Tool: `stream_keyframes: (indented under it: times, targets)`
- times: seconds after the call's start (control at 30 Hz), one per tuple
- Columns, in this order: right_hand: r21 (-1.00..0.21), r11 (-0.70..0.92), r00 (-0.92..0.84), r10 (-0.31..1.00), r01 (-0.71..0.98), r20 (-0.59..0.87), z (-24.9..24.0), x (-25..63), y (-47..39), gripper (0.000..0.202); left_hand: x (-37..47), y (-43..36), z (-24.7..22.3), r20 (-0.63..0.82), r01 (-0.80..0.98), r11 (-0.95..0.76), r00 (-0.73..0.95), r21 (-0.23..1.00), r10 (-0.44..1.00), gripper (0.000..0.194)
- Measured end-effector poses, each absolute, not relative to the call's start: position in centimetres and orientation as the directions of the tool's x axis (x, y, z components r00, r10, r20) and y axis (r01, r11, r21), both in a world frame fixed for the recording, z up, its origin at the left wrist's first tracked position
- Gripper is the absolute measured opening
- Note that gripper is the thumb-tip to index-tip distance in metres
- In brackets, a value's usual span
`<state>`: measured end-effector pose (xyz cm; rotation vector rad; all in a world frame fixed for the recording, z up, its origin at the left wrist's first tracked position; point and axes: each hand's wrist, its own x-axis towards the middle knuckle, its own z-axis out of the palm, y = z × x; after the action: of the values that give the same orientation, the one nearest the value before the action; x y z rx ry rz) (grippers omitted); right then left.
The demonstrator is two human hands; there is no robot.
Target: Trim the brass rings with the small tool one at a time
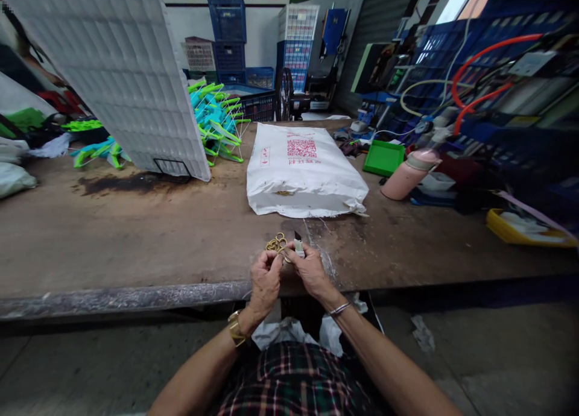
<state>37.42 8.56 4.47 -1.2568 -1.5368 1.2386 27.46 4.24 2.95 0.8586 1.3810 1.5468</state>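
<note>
The left hand (265, 281) pinches brass rings (276, 243) while the right hand (311, 270) grips a small white clip (298, 245) over the worktop (136, 235).

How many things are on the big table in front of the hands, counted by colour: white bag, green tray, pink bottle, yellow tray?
White bag: 1
Green tray: 1
Pink bottle: 1
Yellow tray: 1
Total: 4
The left hand and right hand hold small brass rings together; those are too tiny to count.
</note>
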Motion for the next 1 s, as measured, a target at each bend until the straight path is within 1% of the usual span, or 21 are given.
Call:
stream_keyframes:
  times: [0.07, 0.17, 0.23, 0.3, 0.33, 0.4, 0.5, 0.57, 0.6, 0.67, 0.73, 0.87, 0.93, 1.0]
  targets:
    - [-0.962, 0.058, -0.192, 0.981, 0.268, 0.006, 5.1, 37.7, 8.4, 0.028, 27.0, 4.1, 2.7, 0.072, 0.016, -0.072, -0.396, 0.997, 0.915, 0.017]
    - [-0.93, 0.093, -0.226, 0.974, 0.356, 0.011, 5.9, 38.0, 8.2, 0.027, 26.4, 3.9, 2.4, 0.23, 0.24, -0.151, -0.347, 0.959, 0.909, 0.012]
    - [-0.91, 0.106, -0.252, 0.968, 0.4, 0.002, 6.0, 38.1, 8.2, 0.028, 26.2, 3.8, 2.4, 0.307, 0.327, -0.204, -0.302, 0.923, 0.903, 0.012]
    - [-0.902, 0.09, -0.266, 0.963, 0.422, -0.029, 5.7, 38.1, 8.2, 0.029, 26.1, 3.6, 2.6, 0.337, 0.354, -0.234, -0.265, 0.906, 0.904, 0.012]
    - [-0.903, 0.072, -0.27, 0.962, 0.423, -0.05, 5.5, 38.1, 8.2, 0.029, 26.1, 3.5, 2.7, 0.322, 0.34, -0.227, -0.254, 0.913, 0.912, 0.012]
    - [-0.908, 0.046, -0.28, 0.957, 0.417, -0.08, 5.1, 38.2, 8.3, 0.03, 26.2, 3.3, 3.1, 0.235, 0.263, -0.172, -0.233, 0.949, 0.943, 0.013]
    - [-0.907, 0.055, -0.292, 0.953, 0.417, -0.076, 4.9, 38.4, 8.2, 0.029, 26.3, 3.0, 3.7, 0.025, 0.026, -0.021, -0.145, 0.999, 0.989, 0.021]
    - [-0.909, 0.063, -0.295, 0.953, 0.411, -0.067, 5.1, 38.5, 8.2, 0.027, 26.2, 2.9, 3.9, -0.098, -0.135, 0.091, -0.049, 0.987, 0.994, 0.028]
    - [-0.912, 0.064, -0.297, 0.953, 0.406, -0.066, 5.2, 38.6, 8.1, 0.026, 26.2, 2.8, 4.0, -0.135, -0.196, 0.131, -0.007, 0.972, 0.991, 0.031]
    - [-0.915, 0.067, -0.306, 0.95, 0.397, -0.063, 5.5, 38.5, 8.0, 0.024, 26.0, 2.8, 4.0, -0.154, -0.282, 0.16, 0.044, 0.946, 0.987, 0.033]
    - [-0.92, 0.071, -0.319, 0.946, 0.385, -0.061, 5.6, 38.4, 7.9, 0.021, 25.9, 2.8, 4.0, -0.142, -0.346, 0.158, 0.071, 0.925, 0.987, 0.034]
    - [-0.936, 0.052, -0.33, 0.941, 0.349, -0.071, 5.4, 38.3, 8.0, 0.023, 25.7, 2.5, 4.2, -0.162, -0.419, 0.194, 0.111, 0.887, 0.981, 0.034]
    - [-0.925, 0.026, -0.279, 0.956, 0.38, -0.088, 5.4, 38.4, 8.1, 0.027, 25.7, 2.3, 4.4, -0.18, -0.436, 0.212, 0.114, 0.875, 0.977, 0.035]
    - [-0.887, 0.055, -0.236, 0.97, 0.458, -0.061, 5.6, 38.6, 8.0, 0.028, 25.7, 2.2, 4.6, -0.193, -0.436, 0.22, 0.106, 0.873, 0.975, 0.036]
